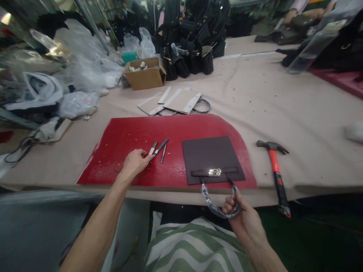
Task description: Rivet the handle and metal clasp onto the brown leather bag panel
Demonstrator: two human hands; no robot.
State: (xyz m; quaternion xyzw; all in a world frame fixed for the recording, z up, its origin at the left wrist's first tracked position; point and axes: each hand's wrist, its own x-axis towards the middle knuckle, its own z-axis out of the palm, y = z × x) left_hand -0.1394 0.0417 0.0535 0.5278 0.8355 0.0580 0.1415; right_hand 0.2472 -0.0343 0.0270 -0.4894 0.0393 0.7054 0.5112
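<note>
My left hand [136, 163] is pinched on a slim, flat metal tool [161, 146] over the red mat [147, 130]. A second flat metal tool [153, 146] lies against it, partly hidden by my fingers, and a thin metal rod [163, 153] is just to the right. My right hand [241, 211] is closed around a plastic-wrapped bag handle [212, 207] that hangs past the table's front edge. The handle joins a dark brown bag panel [211, 153] lying flat on the mat, with a strap and a shiny metal clasp [214, 172] near its front edge.
A claw hammer [274, 166] lies right of the mat, its grip over the table edge. Behind the mat are stacked pale panels [181, 101], a cardboard box [146, 77] and black bags [187, 60]. Plastic bags [82, 56] crowd the left. Another person's arm [295, 11] shows far right.
</note>
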